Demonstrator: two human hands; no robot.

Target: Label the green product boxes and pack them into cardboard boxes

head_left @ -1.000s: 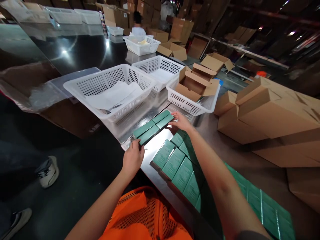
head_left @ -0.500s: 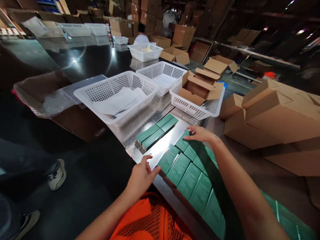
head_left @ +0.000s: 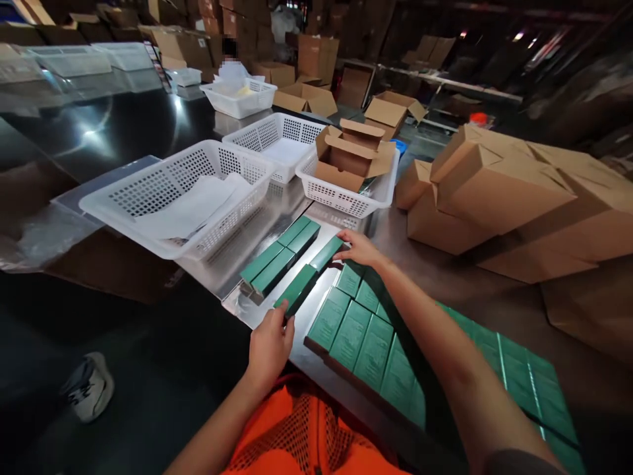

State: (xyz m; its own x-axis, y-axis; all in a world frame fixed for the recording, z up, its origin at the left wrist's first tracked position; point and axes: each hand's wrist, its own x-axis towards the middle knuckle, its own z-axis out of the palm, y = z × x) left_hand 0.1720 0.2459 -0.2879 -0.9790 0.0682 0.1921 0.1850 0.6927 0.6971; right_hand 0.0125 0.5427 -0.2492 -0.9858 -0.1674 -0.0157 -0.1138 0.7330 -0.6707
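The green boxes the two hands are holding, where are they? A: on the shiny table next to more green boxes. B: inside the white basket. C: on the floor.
A: the left hand and right hand press the ends of a row of green boxes on the shiny table, beside another green pair.

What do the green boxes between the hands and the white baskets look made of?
Green boxes: likely printed cardboard, matte with a slight sheen; crisp folded edges. White baskets: apparently moulded plastic, glossy, perforated walls. Left hand and right hand press the boxes' ends.
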